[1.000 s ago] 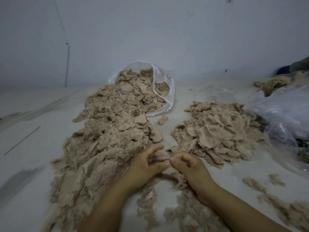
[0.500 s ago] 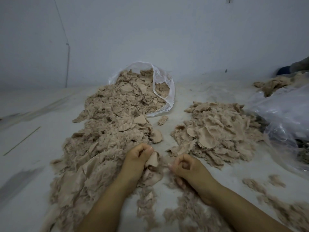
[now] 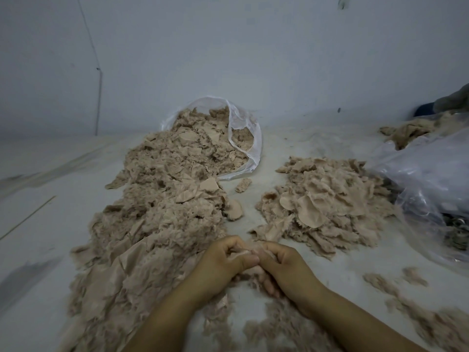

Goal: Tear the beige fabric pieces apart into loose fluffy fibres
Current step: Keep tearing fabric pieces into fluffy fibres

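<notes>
My left hand (image 3: pixel 223 262) and my right hand (image 3: pixel 284 265) meet at the lower middle, fingertips touching. Both pinch one small beige fabric piece (image 3: pixel 250 250), mostly hidden by the fingers. To the left, a long heap of beige fabric pieces and fluff (image 3: pixel 157 219) spills from a clear plastic bag (image 3: pixel 250 138) lying open at the back. A second, smaller heap of beige fabric pieces (image 3: pixel 327 204) lies just beyond my right hand. Loose fluffy fibres (image 3: pixel 279 331) lie under and between my forearms.
A large crumpled clear plastic bag (image 3: pixel 436 179) fills the right side, with more beige fabric (image 3: pixel 406 133) behind it. Scattered fluff (image 3: pixel 416 313) trails along the lower right. A thin stick (image 3: pixel 28 217) lies at the left. A pale wall stands behind.
My left hand picked a beige piece off the left heap. Both hands then came back together, and now both pinch it between them.
</notes>
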Demonstrator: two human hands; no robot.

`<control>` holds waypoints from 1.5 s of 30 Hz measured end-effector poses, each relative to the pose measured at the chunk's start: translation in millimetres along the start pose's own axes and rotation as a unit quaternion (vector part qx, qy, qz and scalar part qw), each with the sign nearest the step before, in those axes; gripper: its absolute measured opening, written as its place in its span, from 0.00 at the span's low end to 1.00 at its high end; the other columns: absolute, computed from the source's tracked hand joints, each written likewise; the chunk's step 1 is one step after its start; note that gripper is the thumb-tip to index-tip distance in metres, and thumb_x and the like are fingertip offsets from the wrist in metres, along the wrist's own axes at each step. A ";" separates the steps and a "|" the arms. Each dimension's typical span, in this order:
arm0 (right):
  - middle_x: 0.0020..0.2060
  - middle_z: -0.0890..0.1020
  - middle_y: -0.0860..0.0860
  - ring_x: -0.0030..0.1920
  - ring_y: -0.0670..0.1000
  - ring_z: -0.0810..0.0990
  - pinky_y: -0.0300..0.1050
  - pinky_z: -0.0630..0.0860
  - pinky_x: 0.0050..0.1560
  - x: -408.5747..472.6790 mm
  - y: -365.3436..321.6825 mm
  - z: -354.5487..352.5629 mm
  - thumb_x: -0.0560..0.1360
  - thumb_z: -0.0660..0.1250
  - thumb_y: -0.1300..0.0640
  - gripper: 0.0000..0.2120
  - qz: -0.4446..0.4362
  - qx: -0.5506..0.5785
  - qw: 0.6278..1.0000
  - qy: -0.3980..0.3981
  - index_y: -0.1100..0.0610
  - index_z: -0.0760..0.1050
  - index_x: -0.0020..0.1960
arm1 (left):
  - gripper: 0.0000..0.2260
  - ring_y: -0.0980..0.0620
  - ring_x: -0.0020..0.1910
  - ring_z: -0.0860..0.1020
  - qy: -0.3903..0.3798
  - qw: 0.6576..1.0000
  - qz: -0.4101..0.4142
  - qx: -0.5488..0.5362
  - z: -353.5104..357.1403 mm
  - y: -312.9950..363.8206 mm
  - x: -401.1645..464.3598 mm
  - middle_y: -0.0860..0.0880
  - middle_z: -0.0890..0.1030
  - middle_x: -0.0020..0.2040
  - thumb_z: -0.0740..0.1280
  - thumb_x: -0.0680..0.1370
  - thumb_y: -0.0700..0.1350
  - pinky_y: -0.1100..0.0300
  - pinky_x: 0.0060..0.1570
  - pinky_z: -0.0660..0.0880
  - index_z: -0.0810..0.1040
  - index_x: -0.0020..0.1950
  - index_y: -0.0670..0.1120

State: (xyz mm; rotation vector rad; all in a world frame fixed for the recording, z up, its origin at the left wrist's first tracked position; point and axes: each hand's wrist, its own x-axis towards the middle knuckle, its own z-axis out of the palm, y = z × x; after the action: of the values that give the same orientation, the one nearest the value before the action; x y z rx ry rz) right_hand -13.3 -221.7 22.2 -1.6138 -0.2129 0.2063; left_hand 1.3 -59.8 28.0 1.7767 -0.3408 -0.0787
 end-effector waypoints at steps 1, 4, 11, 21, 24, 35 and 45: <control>0.23 0.74 0.52 0.20 0.46 0.68 0.37 0.64 0.22 0.3 -0.1 0.8 0.79 0.62 0.52 0.14 -0.003 -0.014 1.000 0.006 0.64 0.76 0.50 | 0.10 0.55 0.27 0.73 0.008 1.000 -0.004 -0.011 -0.2 -0.2 0.8 0.52 0.76 0.28 0.72 0.73 0.41 0.61 0.30 0.71 0.75 0.33 0.49; 0.20 0.71 0.48 0.19 0.44 0.66 0.34 0.64 0.24 0.6 -4.1 2.5 0.79 0.62 0.52 0.15 -0.034 -0.041 0.999 0.012 0.60 0.79 0.39 | 0.11 0.54 0.24 0.69 0.037 0.998 0.001 -0.049 -3.1 0.2 3.0 0.48 0.73 0.26 0.69 0.75 0.38 0.61 0.27 0.67 0.74 0.33 0.46; 0.18 0.67 0.46 0.18 0.42 0.61 0.35 0.61 0.24 -1.9 -9.8 -2.4 0.79 0.63 0.52 0.18 -0.035 -0.096 0.995 0.010 0.58 0.79 0.34 | 0.11 0.59 0.25 0.71 0.139 0.990 0.026 -0.019 -9.5 0.1 8.2 0.54 0.75 0.26 0.67 0.75 0.36 0.64 0.28 0.67 0.75 0.33 0.45; 0.34 0.82 0.46 0.34 0.42 0.79 0.33 0.73 0.36 -3.6 -16.5 -12.9 0.68 0.72 0.44 0.14 -0.104 -0.142 0.982 0.067 0.54 0.78 0.42 | 0.13 0.55 0.27 0.73 0.017 0.998 0.027 -0.060 0.4 5.2 -1.0 0.48 0.77 0.29 0.67 0.71 0.52 0.65 0.26 0.70 0.80 0.36 0.43; 0.28 0.79 0.46 0.29 0.44 0.76 0.38 0.71 0.33 2.2 -7.4 -8.4 0.72 0.73 0.58 0.07 -0.064 -0.113 0.990 0.049 0.54 0.75 0.40 | 0.20 0.51 0.30 0.71 0.029 0.998 0.039 -0.030 1.9 4.2 -1.1 0.43 0.75 0.31 0.66 0.72 0.55 0.61 0.29 0.68 0.78 0.38 0.36; 0.41 0.80 0.49 0.33 0.40 0.77 0.35 0.75 0.35 12.8 -13.4 -0.8 0.72 0.72 0.56 0.07 -0.051 -0.168 0.983 0.051 0.49 0.76 0.48 | 0.06 0.58 0.33 0.78 0.090 0.994 0.065 -0.017 -0.7 -0.2 5.4 0.51 0.83 0.35 0.68 0.74 0.46 0.67 0.34 0.73 0.84 0.42 0.46; 0.78 0.50 0.46 0.76 0.56 0.39 0.62 0.32 0.70 30.7 14.0 -27.2 0.79 0.49 0.38 0.21 -0.131 -0.679 0.720 0.053 0.37 0.64 0.71 | 0.11 0.63 0.43 0.76 0.147 0.961 0.142 0.186 -3.7 -9.5 5.0 0.58 0.79 0.41 0.67 0.77 0.41 0.74 0.40 0.70 0.77 0.41 0.58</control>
State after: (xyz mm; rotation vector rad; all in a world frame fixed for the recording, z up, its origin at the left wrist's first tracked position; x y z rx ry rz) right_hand 23.6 -240.6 9.6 -3.0220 -0.5867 -0.3890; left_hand 8.7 -55.8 20.4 2.0553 -0.4077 0.4789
